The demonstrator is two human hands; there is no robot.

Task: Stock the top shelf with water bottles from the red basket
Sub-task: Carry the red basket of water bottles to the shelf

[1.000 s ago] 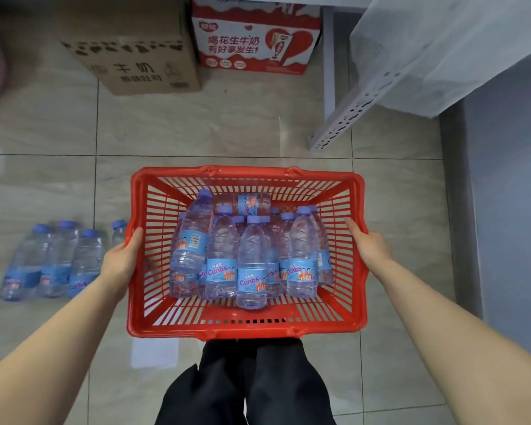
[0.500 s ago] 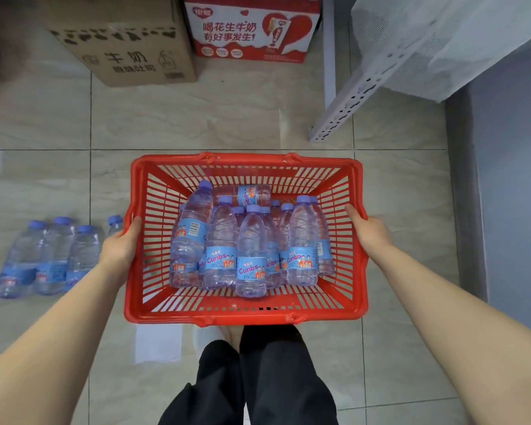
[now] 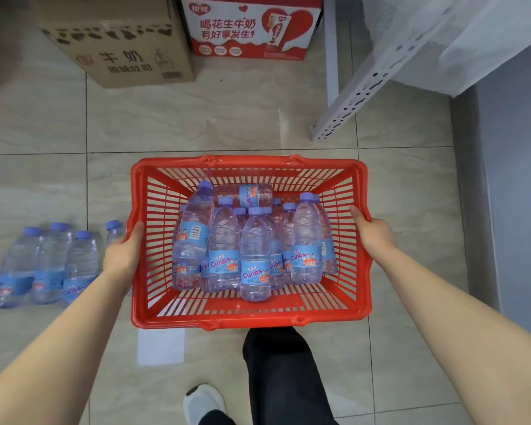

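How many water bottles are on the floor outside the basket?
4 bottles: three side by side at far left, the fourth partly behind the left hand; more may be hidden.

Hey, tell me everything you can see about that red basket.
The red basket is rectangular, apparently plastic, with slatted walls and floor and a thick rim. It is level, seemingly held above the tiled floor. The left hand grips its left rim, the right hand its right. Inside stand clear water bottles with purple caps; one lies across the far end.

bright even light, faint shadows, edges bowed (slight blur)
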